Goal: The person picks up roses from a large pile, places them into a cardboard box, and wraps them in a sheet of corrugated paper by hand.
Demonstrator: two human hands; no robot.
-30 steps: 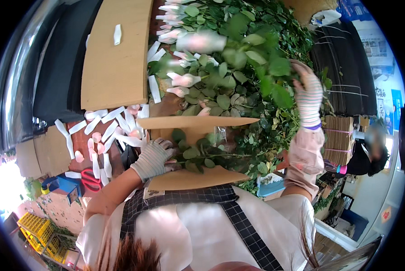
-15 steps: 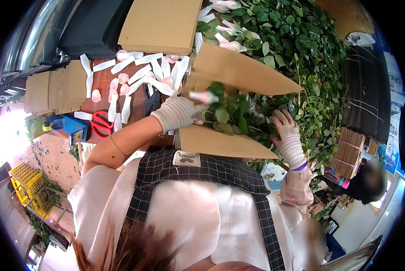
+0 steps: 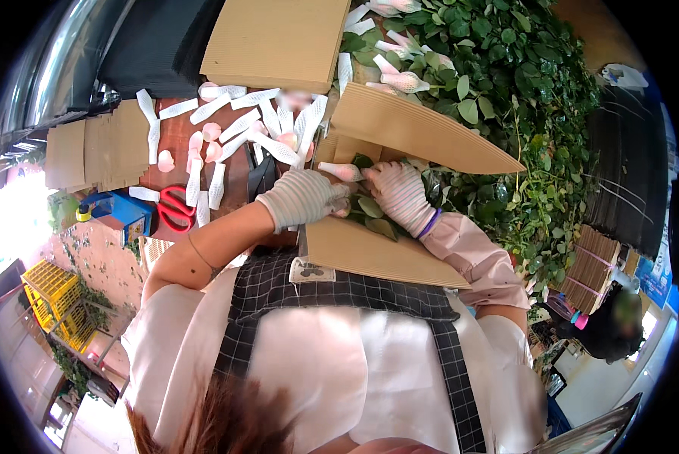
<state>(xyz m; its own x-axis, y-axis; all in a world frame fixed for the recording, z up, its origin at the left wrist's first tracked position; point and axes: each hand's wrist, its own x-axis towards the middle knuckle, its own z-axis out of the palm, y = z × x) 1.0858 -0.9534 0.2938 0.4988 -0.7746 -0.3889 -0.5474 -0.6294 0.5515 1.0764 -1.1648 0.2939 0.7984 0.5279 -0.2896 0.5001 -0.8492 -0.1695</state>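
A pale pink rose [image 3: 341, 171] in a white net sleeve lies with its leaves [image 3: 381, 225] inside a folded corrugated cardboard sheet [image 3: 422, 129]. My right hand [image 3: 400, 193], in a striped glove, reaches in from the right with its fingers closed just behind the rose's head, apparently round the stem. My left hand [image 3: 305, 198], gloved too, curls at the sheet's left end beside the rose. Its fingertips are partly hidden, so what they grip is unclear. The sheet's near flap [image 3: 377, 253] lies against my checked apron.
Loose white net sleeves [image 3: 195, 185], pink petals [image 3: 166, 160] and red-handled scissors [image 3: 177, 209] are scattered on the table at left. A cardboard stack [image 3: 267, 45] stands at the back. Leafy rose stems [image 3: 532, 98] are heaped at right. Another person [image 3: 619, 321] is at far right.
My right hand has moved left from the leaves at the sheet's open end to just behind the rose's head. My left hand stays at the left end. The view has shifted slightly.
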